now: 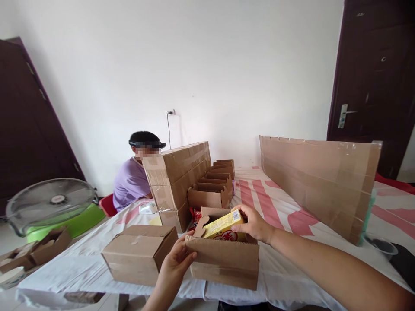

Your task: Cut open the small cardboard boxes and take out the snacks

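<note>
Head view, left to right: a closed carton (139, 252) sits on the bench (81, 263), and just beside it the left hand (177, 259) curls its fingers over the near-left rim of the open carton (223, 261), steadying it. Further right, the right hand (253, 222) pinches a yellow packet (223, 225) by its end, tilted and partly down inside that open carton's mouth, so the packing step looks under way. Seating it seems to call for levelling the packet and easing it clear of the raised flap (201, 223).
</note>
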`<action>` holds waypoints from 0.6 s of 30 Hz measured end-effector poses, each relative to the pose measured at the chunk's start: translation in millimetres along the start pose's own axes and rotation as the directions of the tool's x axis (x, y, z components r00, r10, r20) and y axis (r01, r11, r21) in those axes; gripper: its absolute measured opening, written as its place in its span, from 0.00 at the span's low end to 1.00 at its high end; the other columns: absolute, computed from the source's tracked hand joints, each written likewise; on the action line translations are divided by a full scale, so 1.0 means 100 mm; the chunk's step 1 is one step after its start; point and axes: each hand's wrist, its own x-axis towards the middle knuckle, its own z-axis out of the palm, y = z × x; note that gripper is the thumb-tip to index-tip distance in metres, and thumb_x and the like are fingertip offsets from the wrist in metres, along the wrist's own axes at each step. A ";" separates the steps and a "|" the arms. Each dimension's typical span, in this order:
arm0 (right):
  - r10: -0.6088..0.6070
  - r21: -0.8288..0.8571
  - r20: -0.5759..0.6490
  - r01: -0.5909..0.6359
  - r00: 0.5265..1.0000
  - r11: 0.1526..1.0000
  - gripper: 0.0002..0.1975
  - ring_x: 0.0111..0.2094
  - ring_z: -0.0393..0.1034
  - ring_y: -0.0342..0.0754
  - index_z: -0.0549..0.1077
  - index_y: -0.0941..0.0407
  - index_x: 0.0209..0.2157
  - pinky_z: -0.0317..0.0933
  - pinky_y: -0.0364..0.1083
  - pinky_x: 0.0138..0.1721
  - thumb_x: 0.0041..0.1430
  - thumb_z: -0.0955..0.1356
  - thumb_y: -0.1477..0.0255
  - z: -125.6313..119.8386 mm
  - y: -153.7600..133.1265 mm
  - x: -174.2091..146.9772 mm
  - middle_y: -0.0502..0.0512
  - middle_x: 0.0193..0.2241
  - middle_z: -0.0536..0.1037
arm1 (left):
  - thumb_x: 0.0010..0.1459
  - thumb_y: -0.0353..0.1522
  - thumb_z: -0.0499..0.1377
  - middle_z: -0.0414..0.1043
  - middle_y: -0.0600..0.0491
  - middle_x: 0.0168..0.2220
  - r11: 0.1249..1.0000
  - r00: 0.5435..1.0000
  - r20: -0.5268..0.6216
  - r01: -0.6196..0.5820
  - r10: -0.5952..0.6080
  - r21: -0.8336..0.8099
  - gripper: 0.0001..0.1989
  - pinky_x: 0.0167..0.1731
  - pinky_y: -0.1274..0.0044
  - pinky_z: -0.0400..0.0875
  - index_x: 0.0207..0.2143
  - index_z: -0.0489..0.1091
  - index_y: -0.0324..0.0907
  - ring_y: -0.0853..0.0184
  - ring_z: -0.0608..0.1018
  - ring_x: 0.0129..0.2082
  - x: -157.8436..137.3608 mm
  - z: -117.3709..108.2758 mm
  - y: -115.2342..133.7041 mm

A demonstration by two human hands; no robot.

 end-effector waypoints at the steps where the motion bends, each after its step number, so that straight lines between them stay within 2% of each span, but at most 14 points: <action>1: -0.013 -0.009 -0.009 0.013 1.000 1.000 0.25 0.38 0.68 0.48 0.68 0.55 0.41 0.63 0.48 0.42 0.39 0.75 0.66 0.01 0.02 -0.01 0.50 0.35 0.74 | 0.43 0.44 0.70 0.68 0.45 0.56 1.000 0.999 -0.024 -0.022 0.022 -0.019 0.24 0.48 0.68 0.73 0.41 0.74 0.43 0.52 0.75 0.52 0.00 0.01 -0.05; 5: -0.050 -0.023 -0.040 0.049 0.998 0.999 0.25 0.37 0.67 0.49 0.68 0.55 0.42 0.61 0.48 0.40 0.42 0.75 0.63 0.01 0.05 -0.02 0.51 0.35 0.73 | 0.43 0.40 0.71 0.68 0.49 0.55 0.993 0.986 -0.139 -0.098 0.089 -0.058 0.35 0.43 0.70 0.74 0.54 0.62 0.51 0.61 0.79 0.42 -0.02 0.05 -0.25; 9: -0.107 0.049 -0.038 0.109 0.994 0.993 0.24 0.37 0.65 0.48 0.68 0.53 0.43 0.60 0.47 0.40 0.46 0.75 0.62 0.01 0.02 -0.03 0.49 0.35 0.71 | 0.42 0.38 0.71 0.71 0.47 0.52 0.987 0.981 -0.109 -0.159 0.159 0.008 0.35 0.51 0.67 0.70 0.53 0.63 0.48 0.54 0.73 0.53 0.00 0.06 -0.31; 14: -0.067 0.331 -0.023 0.071 0.997 0.941 0.24 0.37 0.68 0.47 0.68 0.52 0.42 0.61 0.46 0.41 0.45 0.77 0.63 0.06 0.02 -0.01 0.47 0.34 0.73 | 0.44 0.39 0.70 0.69 0.48 0.55 0.983 0.970 -0.160 -0.180 0.180 0.014 0.35 0.57 0.64 0.63 0.54 0.62 0.50 0.52 0.69 0.58 0.05 0.02 -0.31; 18: 0.008 0.595 -0.132 0.073 0.991 0.800 0.22 0.37 0.72 0.49 0.66 0.50 0.42 0.64 0.48 0.40 0.48 0.76 0.62 0.13 0.09 0.06 0.47 0.35 0.76 | 0.46 0.40 0.68 0.69 0.47 0.54 0.988 0.979 -0.136 -0.145 0.152 0.059 0.34 0.54 0.65 0.67 0.54 0.60 0.49 0.54 0.71 0.56 0.09 -0.06 -0.52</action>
